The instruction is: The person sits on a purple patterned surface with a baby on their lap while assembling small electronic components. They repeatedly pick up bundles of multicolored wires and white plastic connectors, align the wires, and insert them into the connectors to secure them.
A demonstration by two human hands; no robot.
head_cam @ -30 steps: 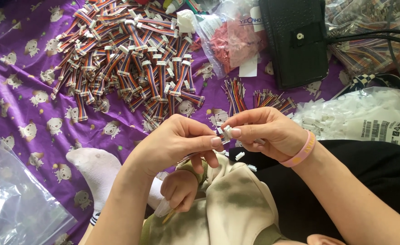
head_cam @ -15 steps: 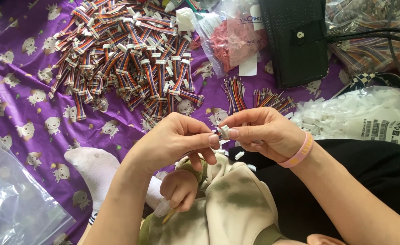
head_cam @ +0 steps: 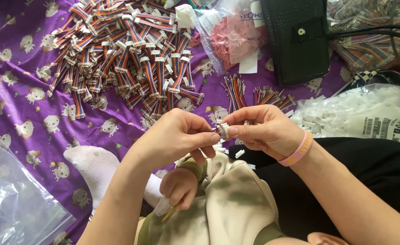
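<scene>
My left hand (head_cam: 175, 138) and my right hand (head_cam: 265, 129) meet at the middle of the view, fingertips pinched together on a small white plastic connector (head_cam: 223, 130) with short coloured wires. The right wrist wears a pink band (head_cam: 298, 150). Just beyond the hands lie loose bundles of coloured wires (head_cam: 234, 90) on the purple patterned cloth (head_cam: 14, 81). A big pile of finished rainbow ribbon cables (head_cam: 127, 54) with white ends lies at the far left. A small child's hand (head_cam: 178, 187) in a beige sleeve rests below my hands.
A clear bag of red parts (head_cam: 236, 38) and a black pouch (head_cam: 297, 41) sit at the back. A clear bag of white connectors (head_cam: 368, 113) lies right, an empty clear bag (head_cam: 14, 204) at lower left. A white sock (head_cam: 95, 165) shows left of centre.
Both hands have stayed together on the connector, with only slight finger shifts. Nothing else has moved.
</scene>
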